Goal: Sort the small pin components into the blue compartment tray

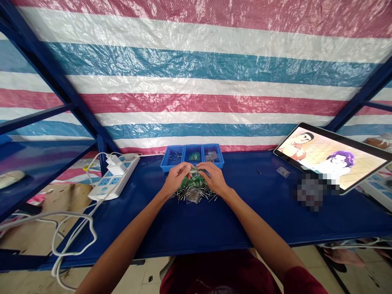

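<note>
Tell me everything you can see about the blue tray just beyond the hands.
The blue tray looks like plastic, with three open compartments side by side. It sits upright on the dark blue table, near the striped sheet. Its left compartment holds a few thin pieces, the middle one green items, the right one clear-looking bits. The hands partly cover its front; whether they touch it is unclear.

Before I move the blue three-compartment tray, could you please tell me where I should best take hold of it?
I'd probably grip the blue tray by its two short end walls, from left and right: it looks wider than deep, with raised walls. The front seems less handy, as the left hand, right hand and heap of parts crowd it.
</note>
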`<action>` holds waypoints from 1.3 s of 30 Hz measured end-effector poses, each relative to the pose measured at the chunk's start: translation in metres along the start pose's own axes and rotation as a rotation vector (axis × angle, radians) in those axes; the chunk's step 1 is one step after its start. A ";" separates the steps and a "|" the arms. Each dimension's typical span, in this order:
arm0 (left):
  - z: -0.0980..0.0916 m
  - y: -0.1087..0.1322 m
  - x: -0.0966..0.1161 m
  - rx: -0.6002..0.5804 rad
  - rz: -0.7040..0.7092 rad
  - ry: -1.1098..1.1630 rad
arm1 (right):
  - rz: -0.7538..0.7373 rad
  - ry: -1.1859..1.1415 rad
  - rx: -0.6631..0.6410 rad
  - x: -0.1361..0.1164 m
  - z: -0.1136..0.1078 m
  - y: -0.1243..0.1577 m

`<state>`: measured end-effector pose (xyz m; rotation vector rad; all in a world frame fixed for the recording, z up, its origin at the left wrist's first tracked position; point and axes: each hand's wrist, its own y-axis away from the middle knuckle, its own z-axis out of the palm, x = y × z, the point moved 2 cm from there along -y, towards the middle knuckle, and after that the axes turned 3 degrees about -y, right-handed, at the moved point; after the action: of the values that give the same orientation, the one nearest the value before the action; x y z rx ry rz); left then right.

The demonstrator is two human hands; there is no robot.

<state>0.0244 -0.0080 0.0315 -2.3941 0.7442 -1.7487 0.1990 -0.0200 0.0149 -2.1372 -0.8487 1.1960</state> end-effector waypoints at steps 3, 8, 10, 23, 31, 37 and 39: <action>0.000 -0.001 0.000 0.024 0.072 -0.160 | 0.075 0.011 0.037 0.002 0.001 0.001; 0.001 0.000 -0.001 -0.015 0.002 -0.108 | 0.135 -0.067 0.038 -0.002 -0.001 0.002; 0.000 0.000 0.000 -0.035 -0.045 -0.061 | 0.129 -0.102 0.026 -0.005 -0.004 0.002; 0.003 -0.002 -0.005 0.011 -0.164 0.266 | -0.004 -0.027 0.036 -0.003 0.001 0.001; 0.000 -0.002 -0.003 0.008 -0.061 0.046 | 0.068 -0.103 0.058 -0.007 -0.001 0.000; -0.002 -0.002 -0.001 0.061 -0.118 0.180 | 0.026 -0.099 0.018 -0.007 -0.003 0.001; -0.001 -0.002 -0.001 0.057 -0.146 0.227 | -0.017 -0.059 -0.006 -0.006 -0.001 0.001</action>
<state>0.0234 -0.0054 0.0315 -2.2913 0.5437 -2.0951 0.1979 -0.0254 0.0177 -2.1048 -0.8957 1.2542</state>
